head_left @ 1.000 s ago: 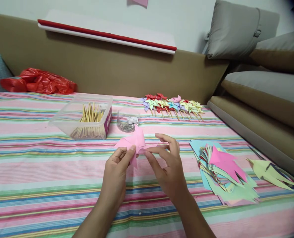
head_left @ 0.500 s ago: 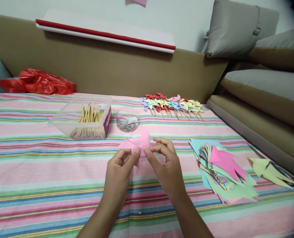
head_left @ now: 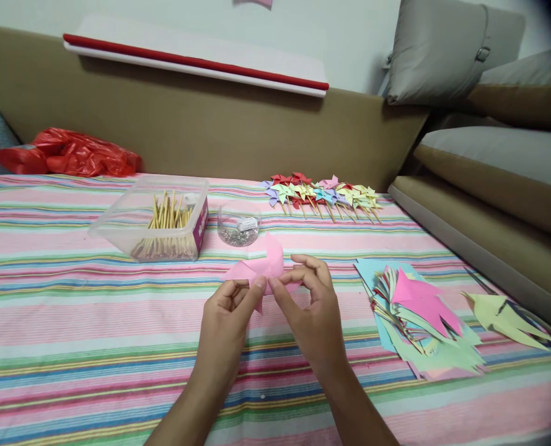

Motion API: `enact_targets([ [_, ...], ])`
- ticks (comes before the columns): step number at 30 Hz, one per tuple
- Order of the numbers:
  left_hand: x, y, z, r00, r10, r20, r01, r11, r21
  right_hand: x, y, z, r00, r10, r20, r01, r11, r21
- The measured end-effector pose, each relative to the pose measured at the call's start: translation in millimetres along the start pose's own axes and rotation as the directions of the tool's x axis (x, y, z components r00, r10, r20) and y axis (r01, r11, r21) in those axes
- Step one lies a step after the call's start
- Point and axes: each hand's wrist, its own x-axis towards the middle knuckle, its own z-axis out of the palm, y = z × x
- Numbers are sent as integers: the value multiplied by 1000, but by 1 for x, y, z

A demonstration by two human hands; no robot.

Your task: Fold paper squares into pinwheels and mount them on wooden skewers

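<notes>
A pink paper piece (head_left: pixel 263 265), cut and partly folded, is held above the striped cloth (head_left: pixel 70 322) by both my hands. My left hand (head_left: pixel 226 331) pinches its lower left edge between thumb and fingers. My right hand (head_left: pixel 313 316) pinches the right side, with fingers curled over a folded flap. Behind the paper stands a small clear cup of silver pins (head_left: pixel 238 227). To the left of that is a clear plastic box of wooden sticks (head_left: pixel 163 224).
A stack of cut coloured papers (head_left: pixel 419 319) lies to the right, with a yellow-green cut piece (head_left: pixel 505 319) beyond it. A row of finished pinwheels (head_left: pixel 324 195) lies at the back. A red plastic bag (head_left: pixel 70 153) sits far left. Sofa cushions (head_left: pixel 489 167) rise on the right.
The pink paper's flaps have been folded inward, so it looks more compact. My hands have drawn closer together and shifted slightly up.
</notes>
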Motion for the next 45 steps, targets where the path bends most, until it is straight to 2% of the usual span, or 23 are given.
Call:
enact_targets([
  [6, -1, 1, -2, 1000, -9, 13, 9, 1000, 16, -1, 0, 0, 1000, 8, 5, -8, 1000, 1],
  [15, 1, 6, -4, 997, 45, 56, -49, 995, 82, 1, 4, -1, 1000, 9, -6, -9, 1000, 22],
  [17, 3, 8, -7, 994, 66, 82, -78, 985, 152, 4, 5, -5, 998, 26, 60, -28, 999, 29],
  [23, 13, 18, -18, 948, 108, 301, -200, 934, 296, 10, 5, -17, 959, 88, 269, -124, 985, 120],
  [28, 16, 26, -24, 942, 107, 319, -215, 921, 324, 7, 6, -14, 915, 152, 374, -241, 949, 204],
  [30, 15, 28, -24, 948, 93, 305, -190, 933, 306, 5, 5, -10, 900, 201, 386, -316, 912, 261],
  [32, 15, 28, -23, 958, 60, 279, -130, 962, 241, 2, 2, -6, 897, 273, 348, -398, 843, 363],
  [35, 12, 25, -17, 968, -8, 251, -6, 998, 56, -1, -4, 1, 875, 386, 292, -484, 663, 572],
  [37, 8, 22, -11, 962, -52, 268, 70, 996, -55, -3, -7, 6, 856, 429, 289, -499, 538, 680],
  [39, 4, 16, -4, 953, -76, 292, 120, 983, -136, -6, -10, 11, 850, 448, 277, -486, 464, 741],
  [41, -1, 10, 3, 959, -78, 273, 136, 970, -201, -8, -12, 16, 851, 453, 264, -473, 446, 760],
  [45, -5, 2, 10, 986, -89, 140, 126, 950, -286, -13, -14, 25, 848, 469, 249, -475, 462, 749],
])
